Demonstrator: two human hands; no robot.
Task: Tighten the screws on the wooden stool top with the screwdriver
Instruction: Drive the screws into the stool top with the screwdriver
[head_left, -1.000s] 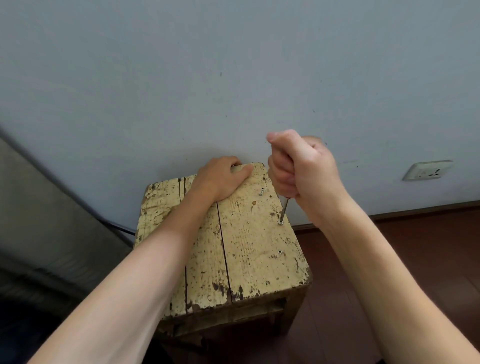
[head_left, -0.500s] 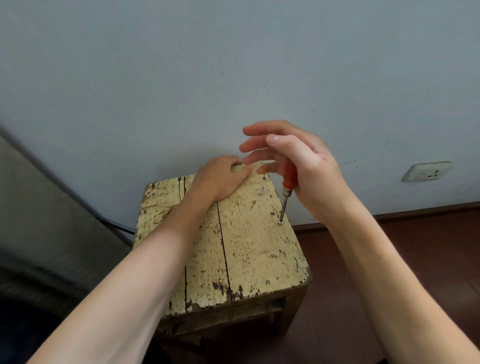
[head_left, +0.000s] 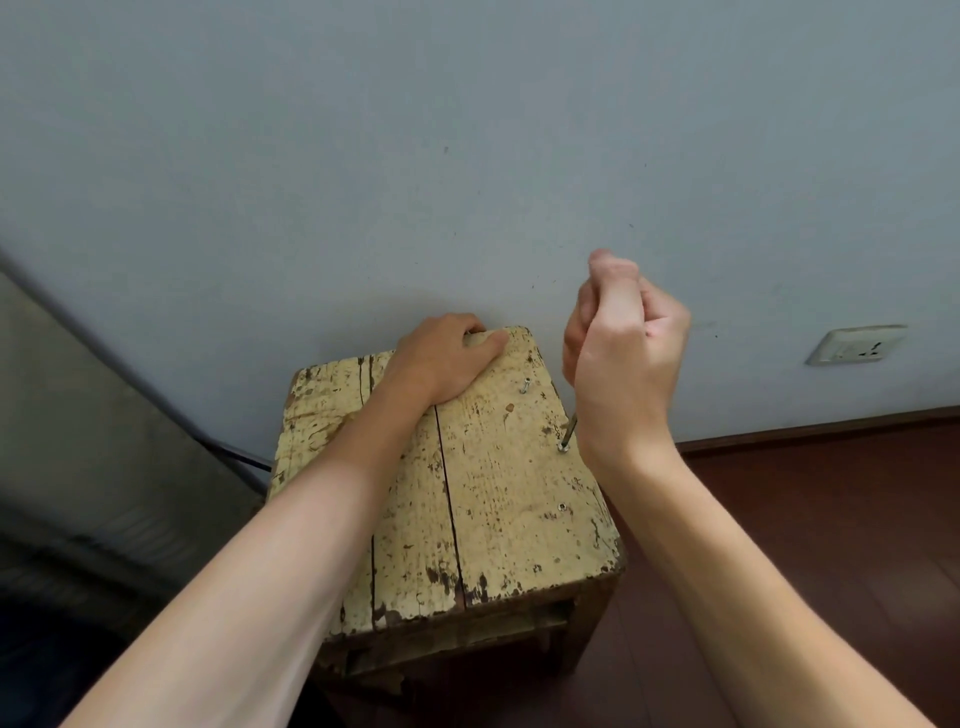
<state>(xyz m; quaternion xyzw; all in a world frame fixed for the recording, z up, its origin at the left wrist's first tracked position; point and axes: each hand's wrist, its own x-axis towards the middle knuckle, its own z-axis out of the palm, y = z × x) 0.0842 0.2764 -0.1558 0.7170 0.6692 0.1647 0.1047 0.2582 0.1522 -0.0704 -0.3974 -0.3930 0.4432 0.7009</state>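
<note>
The stool top is old wood under pale yellow paint, matt and rough. The paint is chipped and worn to dark bare wood along the edges and cracks. The screws in it are bright metal. The screwdriver shows a thin grey metal shaft with a dull shine. The wall is matt paint, faintly speckled. The floor is dark reddish wood, smooth with a low sheen. The socket plate looks like white plastic.

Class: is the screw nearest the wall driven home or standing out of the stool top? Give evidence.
Standing out: the far screw shows shank above the stool top, leaning; the near screw lies flush.
</note>
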